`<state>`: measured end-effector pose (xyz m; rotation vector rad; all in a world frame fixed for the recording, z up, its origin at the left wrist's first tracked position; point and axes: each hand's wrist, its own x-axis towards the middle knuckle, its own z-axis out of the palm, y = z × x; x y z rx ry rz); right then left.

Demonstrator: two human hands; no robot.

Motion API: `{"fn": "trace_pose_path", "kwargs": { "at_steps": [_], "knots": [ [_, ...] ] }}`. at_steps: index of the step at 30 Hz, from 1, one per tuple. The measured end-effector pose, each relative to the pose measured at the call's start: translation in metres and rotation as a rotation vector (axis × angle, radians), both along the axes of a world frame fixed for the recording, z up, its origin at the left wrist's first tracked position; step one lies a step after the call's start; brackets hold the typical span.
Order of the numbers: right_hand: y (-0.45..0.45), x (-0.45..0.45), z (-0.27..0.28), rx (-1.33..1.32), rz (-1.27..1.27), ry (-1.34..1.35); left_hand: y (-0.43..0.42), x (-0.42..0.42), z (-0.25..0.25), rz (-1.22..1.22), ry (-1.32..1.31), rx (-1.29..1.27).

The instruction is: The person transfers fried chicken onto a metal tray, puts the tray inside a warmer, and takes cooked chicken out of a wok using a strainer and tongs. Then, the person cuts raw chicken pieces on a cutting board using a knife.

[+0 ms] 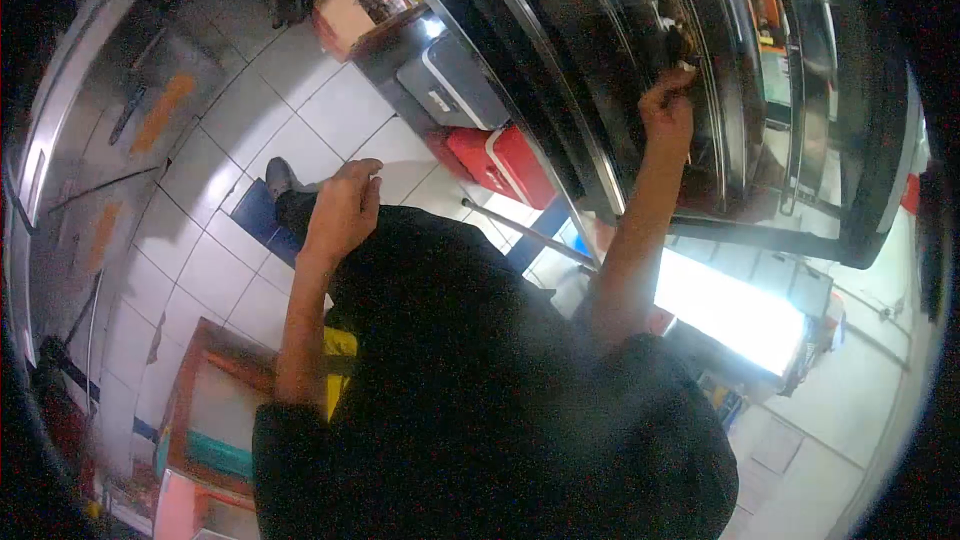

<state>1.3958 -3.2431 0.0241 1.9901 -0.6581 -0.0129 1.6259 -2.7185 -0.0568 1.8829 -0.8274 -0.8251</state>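
A person in dark clothing (450, 340) lifts the right hand (668, 105) to a glossy, metal-railed appliance (620, 30), its front just beyond the fingertips. Those fingers are bent, possibly around a small pale item (687, 67), though blur leaves the grip and any contact unclear. The left hand (347, 202), loosely curled around nothing visible, hovers above the tiled floor (225, 250). Between the two hands, farther forward, sit a red case (500, 162) and a gray case (455, 85).
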Motion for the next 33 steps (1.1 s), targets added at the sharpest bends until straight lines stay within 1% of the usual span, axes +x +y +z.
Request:
{"fn": "trace_pose_path", "kwargs": {
  "at_steps": [1,5,7,8,10,11,13,14,16,17,19,20,23,25,26,27,28,29,31,33],
  "knots": [
    [-0.003,-0.005,-0.006,0.491,0.199,-0.594,-0.002,-0.001,0.001,0.004,0.005,0.001],
    [0.006,-0.021,-0.014,0.588,0.059,-0.594,-0.008,-0.006,0.002,-0.042,-0.014,-0.068],
    [0.025,-0.017,-0.006,0.610,0.024,-0.603,-0.016,-0.008,0.015,-0.084,-0.013,-0.088],
    [0.049,-0.002,0.007,0.625,0.110,-0.707,-0.020,-0.009,0.021,-0.088,-0.020,-0.088],
    [0.089,0.015,0.024,0.636,0.199,-0.816,-0.028,-0.011,0.033,-0.078,-0.049,-0.112],
    [0.103,0.019,0.030,0.745,0.124,-0.900,-0.032,-0.011,0.039,-0.078,-0.055,-0.112],
    [0.099,0.014,0.024,0.852,0.047,-0.983,-0.038,-0.011,0.046,-0.074,0.044,-0.174],
    [0.089,0.006,0.012,0.865,0.035,-1.009,-0.041,-0.012,0.044,-0.073,0.044,-0.174],
    [0.075,0.007,-0.004,0.879,0.023,-1.033,-0.048,-0.013,0.038,-0.093,-0.040,-0.259],
    [0.071,0.005,-0.012,0.621,0.144,-0.797,-0.049,-0.015,0.040,-0.096,-0.035,-0.257],
    [0.081,0.012,-0.011,0.363,0.250,-0.553,-0.054,-0.014,0.050,-0.101,0.009,-0.202],
    [0.089,0.015,-0.006,0.444,0.255,-0.594,-0.056,-0.015,0.047,-0.104,0.011,-0.202],
    [0.141,0.036,0.037,0.687,0.267,-0.718,-0.059,-0.016,0.041,-0.121,-0.001,-0.216],
    [0.162,0.021,0.049,0.774,0.270,-0.749,-0.058,-0.017,0.044,-0.110,0.001,-0.191],
    [0.168,0.004,0.052,1.348,0.158,-1.397,-0.058,-0.016,0.043,-0.103,0.008,-0.190],
    [0.167,-0.019,0.051,1.673,0.078,-1.681,-0.055,-0.014,0.042,-0.114,0.003,-0.154],
    [0.167,-0.042,0.050,1.913,-0.035,-2.042,-0.054,-0.013,0.041,-0.127,-0.003,-0.117],
    [0.156,-0.077,0.043,1.356,-0.248,-1.314,-0.054,-0.013,0.039,-0.122,0.000,-0.115],
    [0.151,-0.103,0.045,0.764,-0.370,-0.601,-0.054,-0.013,0.035,-0.084,0.080,-0.149],
    [0.149,-0.119,0.052,0.793,-0.274,-0.693,-0.055,-0.015,0.028,-0.077,0.079,-0.175]
  ]
}}
